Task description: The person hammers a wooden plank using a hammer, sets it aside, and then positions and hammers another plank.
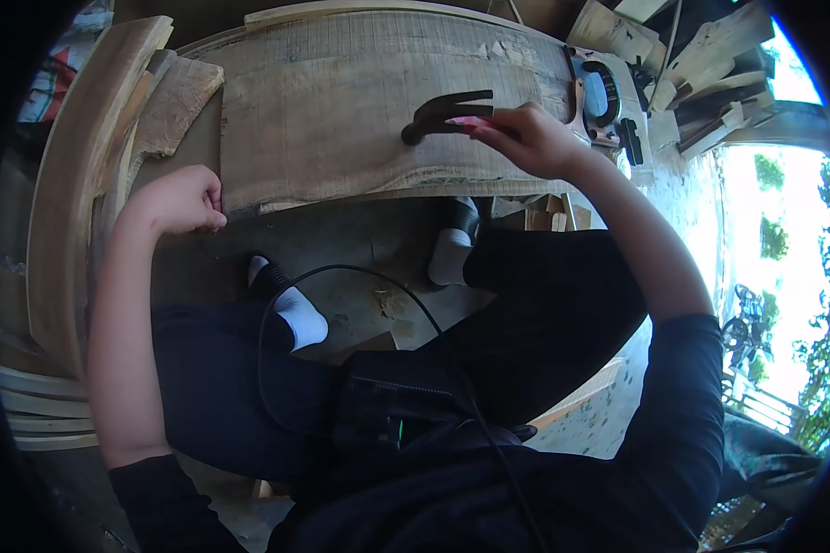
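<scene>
My right hand (537,143) is closed around the handle of a claw hammer (429,118). The hammer's head is over the right half of a wide wooden board (314,111), its dark face low near the wood; I cannot tell whether they touch. A bit of pink shows on the handle by my fingers. My left hand (183,200) is curled shut by the board's near left corner. What its fingers hold, if anything, is hidden.
Long planks (74,184) stand at the left beside a rough-edged wood piece (180,106). A brush (577,109) and other tools lie at the board's right end. Scrap wood (710,55) is heaped behind them. A black cable (369,270) loops across my lap.
</scene>
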Available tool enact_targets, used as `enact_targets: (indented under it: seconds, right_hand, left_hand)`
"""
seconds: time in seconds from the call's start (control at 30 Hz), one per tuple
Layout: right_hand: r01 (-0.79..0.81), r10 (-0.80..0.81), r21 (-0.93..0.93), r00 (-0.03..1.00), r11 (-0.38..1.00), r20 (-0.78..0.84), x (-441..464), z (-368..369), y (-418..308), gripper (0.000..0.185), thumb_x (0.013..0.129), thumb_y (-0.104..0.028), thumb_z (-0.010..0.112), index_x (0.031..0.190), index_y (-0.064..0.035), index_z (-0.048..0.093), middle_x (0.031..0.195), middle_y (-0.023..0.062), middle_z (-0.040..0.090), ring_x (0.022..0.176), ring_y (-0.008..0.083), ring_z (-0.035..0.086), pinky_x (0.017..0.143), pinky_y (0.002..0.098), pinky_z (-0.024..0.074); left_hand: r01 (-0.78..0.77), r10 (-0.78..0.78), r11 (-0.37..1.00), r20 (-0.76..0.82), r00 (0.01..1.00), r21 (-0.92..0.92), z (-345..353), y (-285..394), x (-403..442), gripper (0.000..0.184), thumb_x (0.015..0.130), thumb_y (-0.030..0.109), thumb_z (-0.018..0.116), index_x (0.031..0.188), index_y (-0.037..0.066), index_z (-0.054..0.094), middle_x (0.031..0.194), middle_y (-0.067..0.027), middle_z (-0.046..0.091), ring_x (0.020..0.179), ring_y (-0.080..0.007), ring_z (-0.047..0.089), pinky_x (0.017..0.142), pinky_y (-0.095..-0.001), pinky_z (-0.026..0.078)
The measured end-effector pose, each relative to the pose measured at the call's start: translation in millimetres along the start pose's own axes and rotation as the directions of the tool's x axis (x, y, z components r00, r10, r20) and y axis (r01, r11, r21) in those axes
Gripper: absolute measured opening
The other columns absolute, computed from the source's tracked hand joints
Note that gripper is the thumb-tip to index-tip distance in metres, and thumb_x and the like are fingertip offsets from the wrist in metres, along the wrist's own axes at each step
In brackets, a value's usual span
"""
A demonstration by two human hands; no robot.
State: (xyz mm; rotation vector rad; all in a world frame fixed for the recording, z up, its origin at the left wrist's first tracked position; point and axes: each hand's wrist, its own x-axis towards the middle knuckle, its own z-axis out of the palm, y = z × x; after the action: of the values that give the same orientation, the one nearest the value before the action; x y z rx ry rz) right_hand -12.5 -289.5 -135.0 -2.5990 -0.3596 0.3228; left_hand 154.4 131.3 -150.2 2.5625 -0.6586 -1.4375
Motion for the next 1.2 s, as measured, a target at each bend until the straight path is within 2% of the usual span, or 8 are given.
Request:
enact_targets:
  seconds: [0.23,0.43,0.53,0.8,0.87,0.97,1.03,1.2]
  right_hand:
    - [0.025,-0.025,0.014,0.999,1.000,0.043,-18,1,-6,0.034,0.103,-0.034,0.060,0.104,-0.0028,0.073,0.066,0.0157,0.064,0.059,0.0337,0.063,0.059,0.0434,0.0491]
    - [0.037,-0.038,0.027,0.998,0.999,0.044,-37,-6,6,0.033,0.103,-0.033,0.061,0.096,-0.0018,0.072,0.063,0.0150,0.061,0.056,0.0329,0.061,0.057,0.0418,0.0472]
    - [0.002,-0.003,0.024,0.998,1.000,0.059,-39,-6,7,0.033,0.103,-0.032,0.062,0.091,-0.0016,0.069,0.061,0.0137,0.059,0.054,0.0315,0.058,0.056,0.0410,0.0456]
    - [-0.113,0.113,0.008,0.990,0.994,-0.079,-16,-3,15,0.037,0.105,-0.035,0.059,0.093,-0.0010,0.068,0.061,0.0127,0.056,0.052,0.0270,0.052,0.056,0.0399,0.0431]
    - [-0.173,0.171,-0.024,0.982,0.985,-0.086,-8,-2,27,0.040,0.106,-0.040,0.056,0.116,-0.0049,0.073,0.068,0.0094,0.061,0.059,0.0186,0.053,0.059,0.0358,0.0429]
    - [-0.278,0.277,0.016,0.948,0.960,-0.155,5,0,23,0.041,0.106,-0.041,0.056,0.118,-0.0055,0.073,0.071,0.0077,0.062,0.063,0.0157,0.054,0.062,0.0342,0.0441]
    - [-0.324,0.330,0.065,0.912,0.944,-0.243,15,2,34,0.042,0.107,-0.043,0.055,0.118,-0.0066,0.073,0.073,0.0045,0.060,0.067,0.0142,0.055,0.064,0.0332,0.0449]
    - [-0.316,0.318,0.063,0.884,0.947,-0.343,21,-6,43,0.043,0.107,-0.044,0.054,0.117,-0.0068,0.074,0.075,0.0043,0.061,0.068,0.0140,0.056,0.065,0.0325,0.0455]
  left_hand:
    - [0.009,0.014,0.998,-0.327,0.945,0.069,-2,12,-12,0.028,0.084,0.023,0.083,0.092,-0.001,0.069,0.088,-0.0136,0.073,0.083,-0.0223,0.070,0.075,-0.0360,0.054]
    - [0.004,0.029,0.997,-0.426,0.904,0.076,0,34,-14,0.032,0.086,0.027,0.081,0.085,-0.001,0.065,0.083,-0.0139,0.069,0.077,-0.0253,0.067,0.076,-0.0376,0.053]
    - [-0.134,0.159,0.987,-0.449,0.879,0.087,6,32,-6,0.030,0.088,0.024,0.078,0.080,0.001,0.060,0.071,-0.0070,0.061,0.065,-0.0158,0.054,0.063,-0.0339,0.047]
    - [-0.137,0.175,0.983,-0.395,0.902,0.123,18,40,4,0.030,0.088,0.023,0.078,0.079,0.000,0.061,0.066,-0.0096,0.061,0.061,-0.0161,0.054,0.059,-0.0343,0.046]
    - [-0.140,0.185,0.981,-0.405,0.895,0.137,18,41,4,0.030,0.088,0.023,0.078,0.080,0.000,0.061,0.066,-0.0100,0.061,0.061,-0.0159,0.054,0.058,-0.0341,0.045]
    - [-0.097,0.127,0.990,-0.353,0.927,0.101,16,42,4,0.033,0.087,0.027,0.079,0.081,-0.001,0.061,0.077,-0.0147,0.066,0.072,-0.0249,0.064,0.068,-0.0377,0.052]
    - [-0.160,0.173,0.985,-0.384,0.907,0.066,18,36,7,0.031,0.087,0.024,0.079,0.079,0.002,0.059,0.066,-0.0077,0.059,0.061,-0.0154,0.053,0.058,-0.0334,0.045]
    - [-0.150,0.156,0.988,-0.365,0.918,0.043,18,33,8,0.030,0.088,0.024,0.079,0.081,0.003,0.059,0.067,-0.0050,0.057,0.062,-0.0143,0.052,0.059,-0.0324,0.045]
